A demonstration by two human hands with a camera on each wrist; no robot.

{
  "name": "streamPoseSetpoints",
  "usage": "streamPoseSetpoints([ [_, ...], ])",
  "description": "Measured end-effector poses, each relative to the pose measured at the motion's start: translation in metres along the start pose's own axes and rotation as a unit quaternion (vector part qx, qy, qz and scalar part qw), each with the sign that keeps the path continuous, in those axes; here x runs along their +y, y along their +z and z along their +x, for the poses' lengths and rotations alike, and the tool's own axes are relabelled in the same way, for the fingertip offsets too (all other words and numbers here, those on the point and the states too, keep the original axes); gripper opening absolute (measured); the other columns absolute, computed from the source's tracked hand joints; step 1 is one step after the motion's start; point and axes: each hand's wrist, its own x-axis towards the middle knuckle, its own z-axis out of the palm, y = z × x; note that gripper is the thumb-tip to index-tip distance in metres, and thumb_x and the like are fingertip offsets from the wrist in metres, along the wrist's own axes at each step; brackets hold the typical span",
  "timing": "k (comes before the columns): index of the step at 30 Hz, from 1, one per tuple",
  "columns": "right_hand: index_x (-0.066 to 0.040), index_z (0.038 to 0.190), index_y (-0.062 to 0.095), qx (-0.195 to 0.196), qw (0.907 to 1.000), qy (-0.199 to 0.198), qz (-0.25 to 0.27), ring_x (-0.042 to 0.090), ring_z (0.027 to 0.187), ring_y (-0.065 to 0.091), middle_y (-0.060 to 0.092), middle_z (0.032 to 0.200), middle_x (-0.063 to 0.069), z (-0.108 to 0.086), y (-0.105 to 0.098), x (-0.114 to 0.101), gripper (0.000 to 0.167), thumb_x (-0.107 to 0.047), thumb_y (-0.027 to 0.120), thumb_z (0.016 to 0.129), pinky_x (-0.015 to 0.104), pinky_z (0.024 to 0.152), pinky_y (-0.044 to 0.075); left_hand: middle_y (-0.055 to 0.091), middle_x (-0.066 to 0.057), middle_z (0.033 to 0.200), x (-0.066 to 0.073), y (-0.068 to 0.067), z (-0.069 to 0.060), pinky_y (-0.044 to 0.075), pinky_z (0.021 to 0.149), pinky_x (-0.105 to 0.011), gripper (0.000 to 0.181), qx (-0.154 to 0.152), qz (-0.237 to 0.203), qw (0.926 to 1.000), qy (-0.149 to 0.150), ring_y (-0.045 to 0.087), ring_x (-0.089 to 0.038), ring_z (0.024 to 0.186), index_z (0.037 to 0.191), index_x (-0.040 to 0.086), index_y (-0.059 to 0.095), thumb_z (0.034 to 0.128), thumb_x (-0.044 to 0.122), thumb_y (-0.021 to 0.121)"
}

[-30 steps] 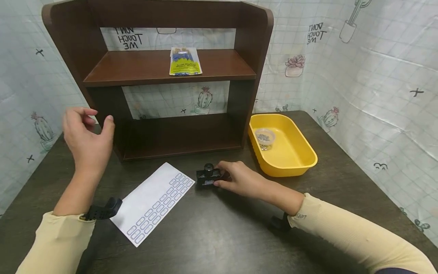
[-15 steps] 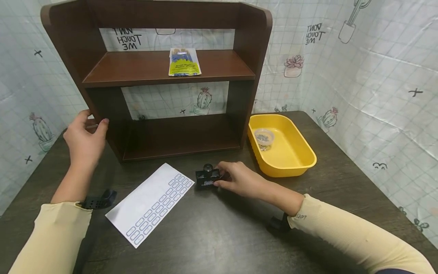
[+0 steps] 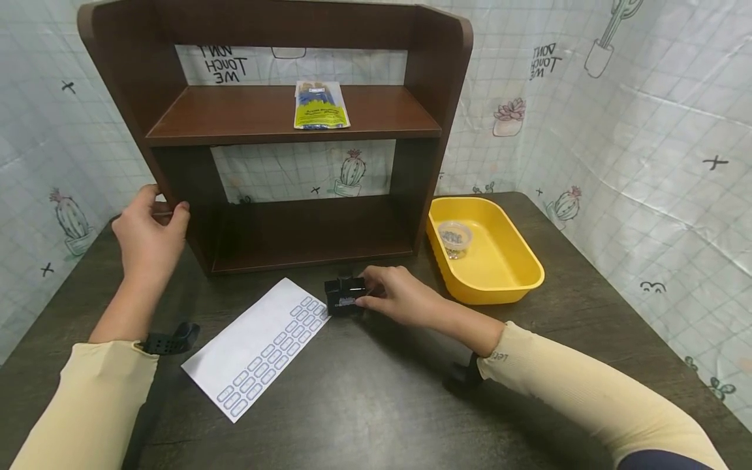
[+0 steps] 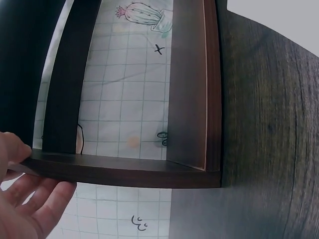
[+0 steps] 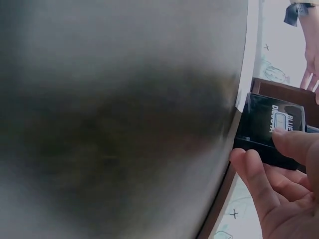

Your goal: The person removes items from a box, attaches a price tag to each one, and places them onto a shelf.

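My left hand (image 3: 151, 238) grips the front edge of the left side panel of a dark brown shelf unit (image 3: 294, 127). In the left wrist view the thumb lies on the panel's inner side and the other fingers on its outer side. My right hand (image 3: 405, 297) pinches a small black box (image 3: 343, 296) low over the table, at the right corner of a white label sheet (image 3: 247, 346). Seen from the right wrist, the thumb presses on the box's printed face beside a small blue-edged label (image 5: 280, 121), with the other fingers underneath.
A yellow tray (image 3: 511, 261) stands right of the shelf, holding a small clear tub (image 3: 455, 236) of tiny pieces. On the middle shelf board lies a packet (image 3: 320, 108) with blue and yellow print. The dark table (image 3: 364, 405) spreads in front.
My left hand has come down from the air onto the shelf's side panel. My right hand has shifted the black box slightly left and turned it, and its round black top no longer shows.
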Motion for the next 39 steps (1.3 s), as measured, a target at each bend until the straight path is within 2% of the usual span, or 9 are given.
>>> streamPoseSetpoints([
  [4,-0.001,0.129,0.066,0.016,0.9998,-0.001,0.008,0.02,0.098,0.073,0.077,0.11,0.011,0.021,0.001,-0.005,0.04,-0.022,0.076,0.097,0.036,0.088,0.061,0.077,-0.025,0.113,-0.001,0.0,0.0,0.031,0.065,-0.003,0.035,0.004,0.002,1.0,0.003,0.039,0.025,0.069,0.131,0.007,0.067,0.1024,0.025,0.061],
  [8,0.0,0.13,0.065,0.035,0.999,-0.007,0.026,0.02,0.093,0.071,0.077,0.109,0.011,0.048,0.003,-0.013,0.039,-0.021,0.075,0.098,0.035,0.085,0.06,0.077,-0.024,0.111,-0.002,0.001,0.001,0.031,0.063,-0.002,0.035,0.006,0.006,1.0,0.002,0.044,0.019,0.071,0.131,0.008,0.067,0.1021,0.025,0.061],
  [10,0.002,0.133,0.064,0.042,0.9986,-0.008,0.03,0.021,0.094,0.071,0.077,0.111,0.013,0.061,0.006,-0.017,0.041,-0.02,0.073,0.099,0.035,0.086,0.06,0.077,-0.025,0.112,-0.003,0.002,0.0,0.03,0.063,-0.002,0.035,0.004,0.009,0.9999,0.004,0.059,0.005,0.076,0.132,0.007,0.067,0.1026,0.026,0.06],
  [12,0.003,0.135,0.062,0.046,0.9983,-0.005,0.034,0.023,0.097,0.073,0.077,0.114,0.015,0.074,0.01,-0.02,0.043,-0.02,0.071,0.101,0.037,0.088,0.06,0.076,-0.025,0.112,-0.004,0.003,0.0,0.03,0.064,-0.002,0.036,0.001,0.009,0.9999,0.006,0.07,-0.015,0.084,0.132,0.006,0.066,0.1032,0.026,0.06],
  [15,0.005,0.14,0.058,0.051,0.998,0.005,0.038,0.027,0.106,0.074,0.075,0.122,0.018,0.09,0.016,-0.024,0.045,-0.02,0.067,0.103,0.039,0.094,0.06,0.075,-0.027,0.114,-0.004,0.004,-0.002,0.028,0.064,-0.003,0.036,-0.004,0.01,0.9999,0.007,0.073,-0.04,0.099,0.133,0.005,0.066,0.1041,0.026,0.059],
  [19,0.005,0.143,0.055,0.058,0.9974,0.019,0.04,0.029,0.111,0.073,0.072,0.129,0.02,0.107,0.023,-0.026,0.047,-0.021,0.063,0.106,0.042,0.096,0.059,0.075,-0.027,0.114,-0.003,0.003,-0.002,0.028,0.064,-0.002,0.036,-0.002,0.008,0.9999,0.006,0.074,-0.042,0.101,0.133,0.005,0.065,0.1042,0.026,0.059],
  [25,0.006,0.145,0.053,0.06,0.9971,0.02,0.043,0.029,0.107,0.072,0.071,0.13,0.022,0.121,0.03,-0.027,0.048,-0.019,0.062,0.106,0.041,0.094,0.059,0.075,-0.027,0.113,-0.002,0.001,-0.002,0.028,0.064,-0.001,0.035,0.005,0.004,0.9999,0.01,0.074,-0.042,0.1,0.133,0.005,0.066,0.1037,0.024,0.059],
  [31,0.007,0.146,0.052,0.051,0.9979,0.016,0.038,0.029,0.107,0.073,0.071,0.13,0.022,0.128,0.035,-0.027,0.048,-0.019,0.061,0.107,0.041,0.094,0.059,0.075,-0.027,0.114,-0.003,0.002,-0.001,0.028,0.064,-0.002,0.036,0.003,0.005,1.0,0.004,0.074,-0.041,0.101,0.134,0.006,0.065,0.1041,0.026,0.059],
  [39,0.007,0.148,0.05,0.047,0.9978,0.026,0.038,0.032,0.121,0.07,0.068,0.136,0.024,0.131,0.036,-0.024,0.05,-0.019,0.06,0.107,0.042,0.101,0.058,0.074,-0.026,0.116,0.0,0.002,-0.002,0.028,0.063,-0.002,0.037,-0.004,0.01,0.9999,-0.002,0.073,-0.04,0.103,0.135,0.006,0.064,0.105,0.027,0.057],
])
